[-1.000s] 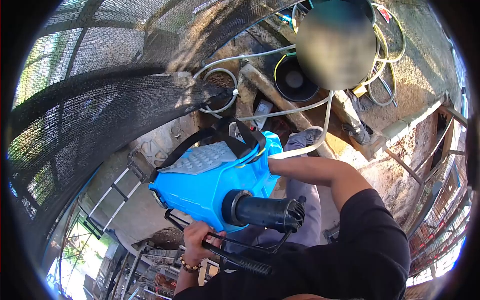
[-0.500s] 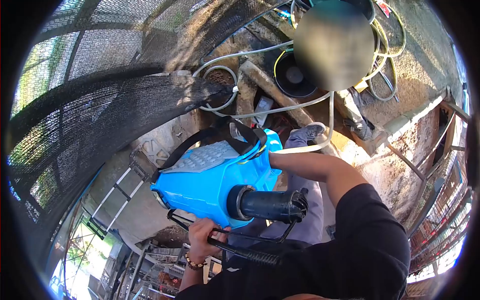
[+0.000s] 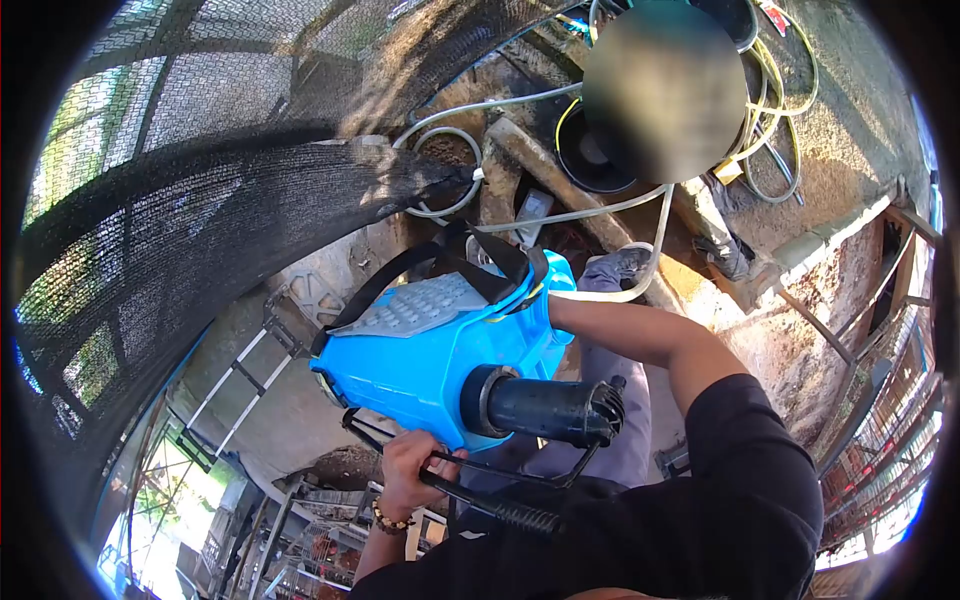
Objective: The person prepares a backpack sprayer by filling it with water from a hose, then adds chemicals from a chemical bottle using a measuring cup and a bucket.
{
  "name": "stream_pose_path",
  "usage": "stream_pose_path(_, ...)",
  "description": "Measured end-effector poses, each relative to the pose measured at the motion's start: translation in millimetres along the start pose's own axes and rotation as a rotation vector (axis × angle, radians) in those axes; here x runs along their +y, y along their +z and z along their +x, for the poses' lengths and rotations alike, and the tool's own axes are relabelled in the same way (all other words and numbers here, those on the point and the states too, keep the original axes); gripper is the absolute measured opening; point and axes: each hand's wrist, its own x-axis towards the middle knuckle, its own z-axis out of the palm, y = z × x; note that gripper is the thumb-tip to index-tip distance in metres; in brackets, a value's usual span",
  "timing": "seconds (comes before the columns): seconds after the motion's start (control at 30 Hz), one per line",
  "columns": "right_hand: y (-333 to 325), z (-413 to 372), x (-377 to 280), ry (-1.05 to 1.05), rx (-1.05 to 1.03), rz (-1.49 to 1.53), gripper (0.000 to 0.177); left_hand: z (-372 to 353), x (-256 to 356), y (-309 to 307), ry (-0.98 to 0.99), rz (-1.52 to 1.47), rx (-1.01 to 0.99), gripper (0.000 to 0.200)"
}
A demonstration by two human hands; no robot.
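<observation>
A blue backpack tank (image 3: 400, 375) lies on its side in front of me, with a grey textured pad (image 3: 415, 305), black straps (image 3: 385, 280) and a black cylinder (image 3: 545, 408) sticking out toward me. My left hand (image 3: 410, 468), with a beaded bracelet at the wrist, is closed around a black lever (image 3: 475, 500) below the tank. The right forearm reaches to the tank's far end, where the tank hides my right hand. A pale hose (image 3: 610, 297) runs beside that forearm.
Coiled hoses (image 3: 775, 110) and a black bucket (image 3: 590, 150) lie at the top, near a blurred round area. Black netting (image 3: 150, 230) hangs at the left. A metal-framed cart (image 3: 235, 385) stands left of the tank. Wire cages (image 3: 330, 540) show at the bottom.
The tank has shifted slightly to the right, together with my left hand and right forearm. My left hand keeps its grip on the lever.
</observation>
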Motion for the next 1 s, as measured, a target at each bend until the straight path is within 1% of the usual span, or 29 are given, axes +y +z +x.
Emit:
stream_pose_path(0.23,0,-1,1,0.003,0.001,0.006,0.025,3,4,-5,-0.013,0.001,-0.001,0.032)
stream_pose_path(0.4,-2,1,0,0.0,0.002,0.001,0.025,8,-1,1,-0.027,0.015,0.033,0.033)
stream_pose_path(0.5,0,0,0,0.0,0.004,0.011,0.026,6,-5,-11,0.048,0.01,-0.006,0.034)
stream_pose_path(0.67,-9,2,8,0.003,-0.001,0.003,0.026,12,2,6,-0.03,-0.009,0.037,0.034)
stream_pose_path(0.77,-9,5,6,-0.004,-0.001,0.011,0.026,10,1,1,-0.091,0.016,0.023,0.035)
stream_pose_path(1.0,-11,10,4,-0.003,0.003,0.018,0.026,6,-2,0,-0.125,0.006,0.001,0.037)
